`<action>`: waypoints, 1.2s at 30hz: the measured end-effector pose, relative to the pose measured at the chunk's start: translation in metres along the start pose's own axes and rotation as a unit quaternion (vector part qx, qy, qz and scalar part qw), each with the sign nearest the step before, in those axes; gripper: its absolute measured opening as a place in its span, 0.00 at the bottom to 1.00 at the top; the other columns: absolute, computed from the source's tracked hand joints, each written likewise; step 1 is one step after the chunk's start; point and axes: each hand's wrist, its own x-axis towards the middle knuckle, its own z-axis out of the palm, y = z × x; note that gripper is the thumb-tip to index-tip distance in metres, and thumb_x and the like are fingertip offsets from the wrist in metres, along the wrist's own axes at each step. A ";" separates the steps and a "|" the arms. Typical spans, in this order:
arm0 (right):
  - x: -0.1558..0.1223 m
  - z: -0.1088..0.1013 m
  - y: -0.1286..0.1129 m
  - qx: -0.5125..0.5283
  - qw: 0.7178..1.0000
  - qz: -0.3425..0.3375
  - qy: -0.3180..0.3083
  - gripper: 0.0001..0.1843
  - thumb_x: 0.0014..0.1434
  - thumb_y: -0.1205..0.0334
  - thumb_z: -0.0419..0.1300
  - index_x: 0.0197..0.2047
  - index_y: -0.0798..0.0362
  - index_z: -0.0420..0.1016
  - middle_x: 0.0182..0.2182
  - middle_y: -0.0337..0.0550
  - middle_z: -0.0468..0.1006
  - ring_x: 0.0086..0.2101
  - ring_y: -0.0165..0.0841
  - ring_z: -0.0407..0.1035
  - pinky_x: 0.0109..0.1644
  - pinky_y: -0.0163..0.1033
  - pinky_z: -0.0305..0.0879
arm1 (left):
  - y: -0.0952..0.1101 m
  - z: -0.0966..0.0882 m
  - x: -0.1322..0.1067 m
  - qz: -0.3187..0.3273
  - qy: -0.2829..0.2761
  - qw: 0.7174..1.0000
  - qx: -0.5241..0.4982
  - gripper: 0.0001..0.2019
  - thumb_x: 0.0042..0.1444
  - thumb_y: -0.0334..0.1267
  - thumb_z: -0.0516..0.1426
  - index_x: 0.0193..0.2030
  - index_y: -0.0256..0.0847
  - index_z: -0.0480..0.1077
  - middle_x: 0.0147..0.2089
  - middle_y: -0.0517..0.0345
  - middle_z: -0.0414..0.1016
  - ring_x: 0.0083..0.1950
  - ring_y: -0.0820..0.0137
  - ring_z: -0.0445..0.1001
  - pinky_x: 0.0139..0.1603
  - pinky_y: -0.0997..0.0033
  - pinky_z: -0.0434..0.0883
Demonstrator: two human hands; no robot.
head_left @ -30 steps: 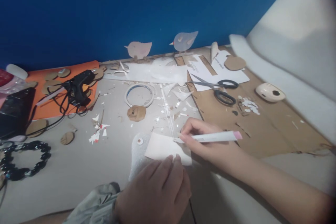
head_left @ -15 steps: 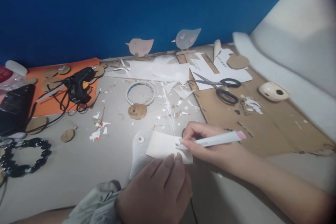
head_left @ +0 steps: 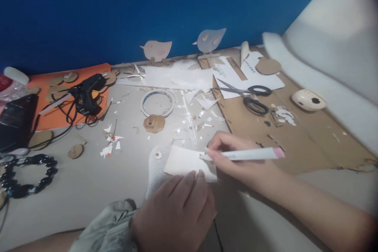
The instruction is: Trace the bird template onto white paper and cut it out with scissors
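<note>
My right hand (head_left: 233, 155) is closed around a white marker with a pink end (head_left: 254, 154). The marker's tip is at a piece of white paper (head_left: 184, 159), on which a small dark mark shows. My left hand (head_left: 180, 208) lies over the paper's lower edge, fingers stretched flat and fingertips pressing on it; its thumb is hidden. Partly under the paper and that hand is a glittery pale cut-out with a round eye (head_left: 155, 169); the rest of its outline is covered.
Scissors (head_left: 255, 98) lie on cardboard (head_left: 301, 141) at right, beside a cream device (head_left: 308, 100). Left are a black glue gun (head_left: 90, 94) and a beaded bracelet (head_left: 29, 175). A tape roll (head_left: 143, 106) and paper scraps lie ahead; two bird cut-outs (head_left: 211, 41) stand behind.
The marker has tipped lower, its pink end moving slightly right and down. My right hand has shifted a little. My left hand and the paper stay nearly in place.
</note>
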 end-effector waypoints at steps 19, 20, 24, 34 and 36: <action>0.000 -0.001 -0.001 -0.017 0.999 -0.010 0.045 0.08 0.56 0.61 0.55 0.26 0.52 0.66 0.22 0.35 0.70 0.23 0.27 0.63 0.25 0.31 0.56 | -0.001 -0.002 0.002 -0.002 -0.014 1.000 -0.012 0.10 0.58 0.37 0.53 0.42 0.34 0.70 0.43 0.54 0.75 0.43 0.67 0.73 0.39 0.68 0.70; 0.000 0.000 0.000 -0.019 0.999 -0.009 0.047 0.09 0.56 0.61 0.55 0.26 0.52 0.65 0.21 0.34 0.70 0.23 0.27 0.62 0.25 0.31 0.56 | -0.001 -0.002 0.002 -0.003 -0.015 1.000 -0.013 0.10 0.58 0.37 0.54 0.42 0.34 0.70 0.43 0.54 0.75 0.43 0.67 0.73 0.40 0.67 0.70; -0.001 0.000 0.004 -0.036 0.999 0.014 0.027 0.10 0.56 0.60 0.55 0.25 0.52 0.65 0.21 0.34 0.70 0.23 0.28 0.62 0.25 0.31 0.55 | 0.000 -0.002 0.002 -0.006 -0.004 1.000 -0.013 0.09 0.57 0.36 0.54 0.42 0.34 0.71 0.43 0.54 0.75 0.42 0.67 0.73 0.39 0.68 0.70; -0.002 -0.006 -0.004 -0.012 0.998 0.052 -0.023 0.09 0.55 0.60 0.55 0.25 0.52 0.65 0.22 0.36 0.70 0.24 0.29 0.62 0.26 0.32 0.56 | -0.001 -0.004 0.002 -0.006 -0.008 1.000 -0.014 0.09 0.57 0.37 0.54 0.42 0.35 0.71 0.43 0.55 0.75 0.42 0.68 0.73 0.38 0.68 0.70; -0.002 -0.006 -0.004 -0.011 0.999 0.049 -0.012 0.09 0.55 0.60 0.55 0.25 0.53 0.65 0.22 0.37 0.70 0.24 0.29 0.62 0.25 0.32 0.56 | -0.002 -0.004 0.003 -0.008 -0.010 1.000 -0.016 0.09 0.57 0.37 0.54 0.42 0.35 0.71 0.43 0.55 0.75 0.42 0.68 0.73 0.38 0.68 0.70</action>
